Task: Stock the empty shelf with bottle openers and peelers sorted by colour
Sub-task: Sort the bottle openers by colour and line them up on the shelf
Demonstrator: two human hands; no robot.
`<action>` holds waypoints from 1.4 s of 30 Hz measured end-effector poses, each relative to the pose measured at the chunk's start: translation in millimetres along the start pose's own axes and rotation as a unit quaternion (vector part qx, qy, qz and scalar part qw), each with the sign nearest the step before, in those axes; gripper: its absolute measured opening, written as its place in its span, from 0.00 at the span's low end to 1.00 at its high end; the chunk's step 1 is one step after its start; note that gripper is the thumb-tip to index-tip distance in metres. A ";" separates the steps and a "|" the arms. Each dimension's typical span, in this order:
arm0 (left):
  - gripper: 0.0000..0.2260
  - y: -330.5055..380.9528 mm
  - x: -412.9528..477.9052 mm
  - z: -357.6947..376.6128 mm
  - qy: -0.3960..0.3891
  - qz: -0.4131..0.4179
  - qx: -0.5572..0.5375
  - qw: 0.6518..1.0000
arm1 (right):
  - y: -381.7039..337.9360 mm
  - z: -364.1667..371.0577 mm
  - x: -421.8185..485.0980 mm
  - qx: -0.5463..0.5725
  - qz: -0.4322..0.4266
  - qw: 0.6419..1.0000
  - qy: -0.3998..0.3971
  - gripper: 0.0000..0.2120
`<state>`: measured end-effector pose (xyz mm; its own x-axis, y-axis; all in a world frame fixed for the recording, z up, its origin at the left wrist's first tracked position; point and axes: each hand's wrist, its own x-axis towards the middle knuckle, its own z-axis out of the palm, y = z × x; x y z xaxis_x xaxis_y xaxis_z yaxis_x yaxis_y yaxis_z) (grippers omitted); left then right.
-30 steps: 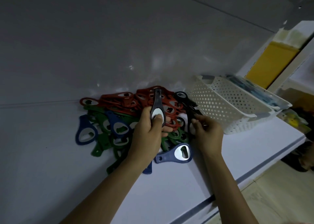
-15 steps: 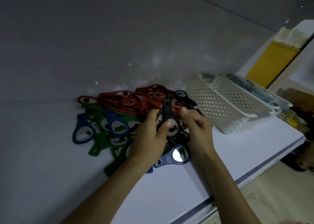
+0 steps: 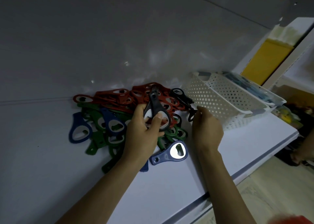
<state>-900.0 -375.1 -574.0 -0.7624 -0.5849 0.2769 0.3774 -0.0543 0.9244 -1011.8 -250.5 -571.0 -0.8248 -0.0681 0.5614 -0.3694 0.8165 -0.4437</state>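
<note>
A heap of bottle openers lies on the white shelf (image 3: pixel 42 164): red ones (image 3: pixel 115 96) at the back, green ones (image 3: pixel 95 142) in front, blue ones (image 3: pixel 79 130) on the left and one blue opener (image 3: pixel 171 153) near the front. My left hand (image 3: pixel 142 132) grips two black bottle openers (image 3: pixel 156 108) above the heap. My right hand (image 3: pixel 205 127) pinches another black opener (image 3: pixel 191 116) beside the basket. More black openers (image 3: pixel 178 94) lie at the heap's right end.
A white perforated basket (image 3: pixel 220 101) stands at the right of the shelf, with a second container (image 3: pixel 254 91) of bluish items behind it. The shelf's front edge (image 3: pixel 254 166) runs diagonally at right. A yellow panel (image 3: pixel 265 59) shows beyond.
My right hand has left the black openers in my left hand and moved right, taking hold of another black opener by the basket. My left hand now holds two.
</note>
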 end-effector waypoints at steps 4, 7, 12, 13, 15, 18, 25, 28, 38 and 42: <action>0.07 -0.2 2.7 0.1 0.027 -0.034 -0.062 0.997 | -13.0 -10.9 -6.7 0.125 0.026 0.987 0.101 0.14; 0.08 3.1 5.8 -0.7 0.046 -0.065 -0.096 0.992 | -34.7 -20.1 -14.0 0.167 -0.078 0.973 0.140 0.14; 0.07 6.1 7.8 -5.7 0.080 -0.078 -0.087 0.990 | -69.3 -20.3 -33.7 0.181 -0.370 0.910 -0.047 0.11; 0.06 6.6 7.3 -7.1 0.089 -0.065 -0.064 0.992 | -72.2 -20.5 -35.0 0.204 -0.383 0.896 -0.098 0.10; 0.04 7.5 7.3 -9.3 0.109 -0.036 -0.040 0.993 | -73.6 -23.1 -31.2 0.312 -0.313 0.876 -0.192 0.09; 0.08 7.0 9.3 -9.9 0.109 -0.002 -0.020 0.994 | -64.7 -19.4 -8.0 0.471 -0.086 0.860 -0.175 0.10; 0.15 10.0 7.4 -10.5 0.021 0.026 0.032 0.999 | -15.6 34.3 35.5 0.112 -0.021 0.977 -0.180 0.21; 0.15 11.0 13.3 -18.2 0.016 -0.001 0.025 1.000 | -7.9 40.1 33.9 0.099 -0.030 0.986 -0.127 0.18; 0.10 11.0 25.4 -33.9 0.029 -0.134 -0.124 0.983 | -16.1 30.9 22.7 0.181 -0.021 0.983 -0.016 0.12; 0.07 11.3 28.8 -34.3 0.037 -0.169 -0.159 0.972 | -36.6 16.2 19.4 0.480 0.096 0.871 -0.044 0.11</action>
<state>-899.8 -420.3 -564.6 -0.8357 -0.5459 -0.0598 0.2634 -0.4940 0.8286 -1021.2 -291.0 -555.1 -0.9250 -0.0607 0.3750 -0.3735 -0.0352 -0.9270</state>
